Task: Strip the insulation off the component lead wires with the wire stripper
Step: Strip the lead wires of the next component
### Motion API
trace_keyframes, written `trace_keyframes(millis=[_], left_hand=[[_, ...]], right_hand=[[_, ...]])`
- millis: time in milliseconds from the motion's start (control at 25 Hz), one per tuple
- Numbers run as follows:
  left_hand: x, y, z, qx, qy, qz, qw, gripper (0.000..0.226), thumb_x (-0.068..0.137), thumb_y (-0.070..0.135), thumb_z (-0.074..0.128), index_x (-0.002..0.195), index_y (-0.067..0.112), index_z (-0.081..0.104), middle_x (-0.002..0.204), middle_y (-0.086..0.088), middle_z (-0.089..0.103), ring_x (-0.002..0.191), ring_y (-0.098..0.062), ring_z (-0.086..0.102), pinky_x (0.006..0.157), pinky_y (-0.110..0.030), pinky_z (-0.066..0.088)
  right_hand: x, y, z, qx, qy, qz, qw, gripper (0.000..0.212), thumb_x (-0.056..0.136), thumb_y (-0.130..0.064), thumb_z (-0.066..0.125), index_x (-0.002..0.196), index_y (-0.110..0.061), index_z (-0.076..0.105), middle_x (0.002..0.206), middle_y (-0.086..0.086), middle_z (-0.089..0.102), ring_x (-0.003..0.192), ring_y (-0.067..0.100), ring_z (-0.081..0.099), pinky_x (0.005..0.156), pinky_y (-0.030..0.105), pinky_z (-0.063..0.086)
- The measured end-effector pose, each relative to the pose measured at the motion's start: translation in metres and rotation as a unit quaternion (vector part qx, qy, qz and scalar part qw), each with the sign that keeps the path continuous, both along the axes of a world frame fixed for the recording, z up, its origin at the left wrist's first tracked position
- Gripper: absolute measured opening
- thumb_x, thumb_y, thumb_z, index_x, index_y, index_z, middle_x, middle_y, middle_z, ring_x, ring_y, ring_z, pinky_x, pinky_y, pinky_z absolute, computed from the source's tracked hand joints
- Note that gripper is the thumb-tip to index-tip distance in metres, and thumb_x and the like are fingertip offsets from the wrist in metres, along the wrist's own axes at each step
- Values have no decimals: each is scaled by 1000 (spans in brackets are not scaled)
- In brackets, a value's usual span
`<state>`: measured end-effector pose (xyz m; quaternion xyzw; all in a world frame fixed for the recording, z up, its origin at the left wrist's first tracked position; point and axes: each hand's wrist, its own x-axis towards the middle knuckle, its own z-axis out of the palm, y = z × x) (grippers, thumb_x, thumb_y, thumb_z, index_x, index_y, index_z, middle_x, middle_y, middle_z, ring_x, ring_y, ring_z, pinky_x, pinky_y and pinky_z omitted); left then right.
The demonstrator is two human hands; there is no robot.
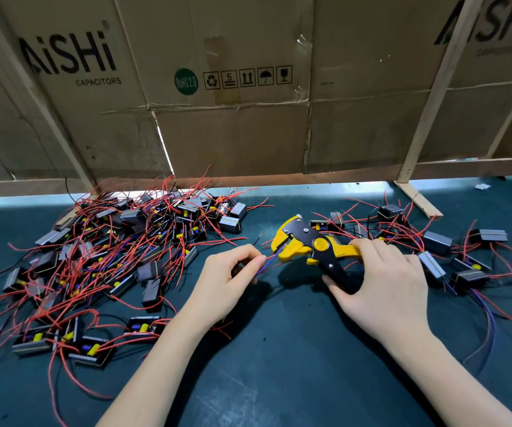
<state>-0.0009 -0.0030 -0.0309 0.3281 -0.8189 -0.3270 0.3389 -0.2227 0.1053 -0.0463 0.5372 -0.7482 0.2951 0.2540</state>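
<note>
On the left of the dark green worktop (279,349) lies a big heap of small black components (119,251) tangled in red wires, with cardboard sheets (233,87) standing behind it. Just right of the heap, the left hand (230,282) pinches a blue and a red lead wire (268,261) between thumb and fingertips, their ends reaching into the jaws of the yellow and black wire stripper (307,245). The right hand (384,282) grips the stripper's handles, and beyond it a smaller scatter of components (439,251) lies on the worktop.
</note>
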Motion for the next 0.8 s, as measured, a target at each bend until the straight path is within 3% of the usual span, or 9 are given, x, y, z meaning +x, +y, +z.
trace_keyframes(millis=[160, 440, 560, 680, 760, 800], left_hand=[[-1, 2, 1, -4, -9, 5, 1000, 24, 100, 23, 54, 76, 19, 60, 58, -1, 59, 54, -4, 42, 56, -18, 33], [0, 2, 1, -12, -19, -1, 1000, 24, 99, 24, 54, 76, 21, 59, 57, 2, 57, 53, -5, 43, 56, -17, 33], [0, 2, 1, -12, -18, -6, 1000, 23, 99, 23, 55, 77, 20, 59, 59, 0, 58, 53, -5, 43, 56, -18, 33], [1, 3, 4, -12, -28, -5, 1000, 19, 97, 32, 57, 82, 22, 62, 66, 4, 62, 59, -8, 50, 61, -26, 39], [5, 3, 9, -30, -55, -14, 998, 23, 89, 50, 56, 96, 30, 64, 87, 13, 64, 75, -8, 57, 73, -26, 44], [10, 2, 13, -45, -75, -17, 996, 35, 83, 60, 58, 107, 35, 61, 99, 16, 60, 82, -6, 56, 78, -23, 43]], right_hand=[[2, 1, 3, 1, -2, 5, 1000, 51, 60, -47, 84, 93, -14, 65, 81, 0, 63, 81, 30, 63, 68, 38, 41], [5, 4, 7, 5, -1, -17, 1000, 42, 54, -42, 91, 76, -15, 67, 64, 1, 63, 55, 31, 61, 52, 30, 43], [4, 4, 6, 14, -26, -30, 999, 41, 53, -41, 93, 74, -16, 67, 61, 2, 63, 55, 32, 64, 49, 29, 42], [3, 3, 3, -6, -10, -22, 1000, 50, 57, -44, 89, 94, -15, 69, 80, 2, 66, 76, 33, 65, 64, 37, 44], [0, 2, 2, -23, -20, -28, 999, 56, 62, -46, 86, 104, -13, 67, 90, 4, 66, 86, 33, 63, 77, 41, 41], [-2, 1, 2, -29, -35, -39, 998, 56, 65, -49, 83, 105, -13, 66, 91, 5, 65, 88, 33, 62, 79, 41, 39]])
